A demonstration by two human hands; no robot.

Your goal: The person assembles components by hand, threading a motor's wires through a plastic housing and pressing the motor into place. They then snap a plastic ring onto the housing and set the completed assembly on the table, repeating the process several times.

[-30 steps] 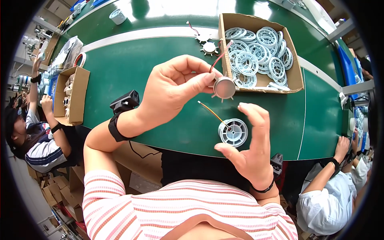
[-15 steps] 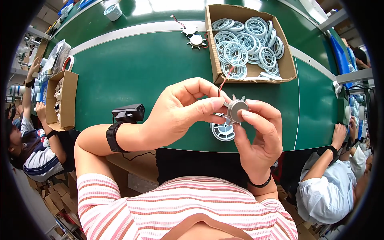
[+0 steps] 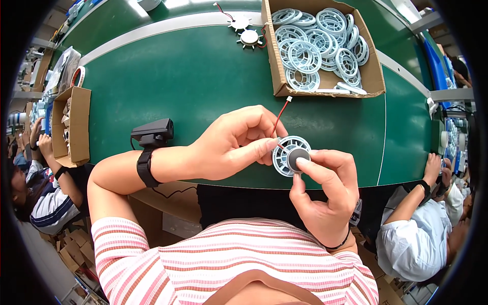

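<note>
A: Rpt state, LH (image 3: 231, 145) and RH (image 3: 328, 195).
B: RH closed, gripping grey disc (image 3: 294, 155) btwn thumb and fingers, one fingertip on its face. LH thumb + fingers at L edge of spoked blue wheel (image 3: 290, 140); cannot tell if they pinch the rim, the red lead (image 3: 281, 117) or nothing.
A: Disc pos.?
B: In front of wheel's spokes, lower R of centre. Cannot confirm if seated. Lead runs up past LH fingertips.
A: Chg vs. 0.5 s ago?
B: Disc was higher, tilted, hiding much of wheel. Now lower, over wheel face; more of rim visible.
A: Surroundings?
B: Green bench (image 3: 178, 91). Carton (image 3: 275, 66) w/ blue rings (image 3: 305, 57) beyond the hands; two flat spiked parts (image 3: 249, 38) just L of it. Black device (image 3: 152, 131) at L wrist. Second carton (image 3: 79, 127) far L; co-workers both sides.
A: Obstructions?
B: RH fingers cover part of disc + wheel's R side.
</note>
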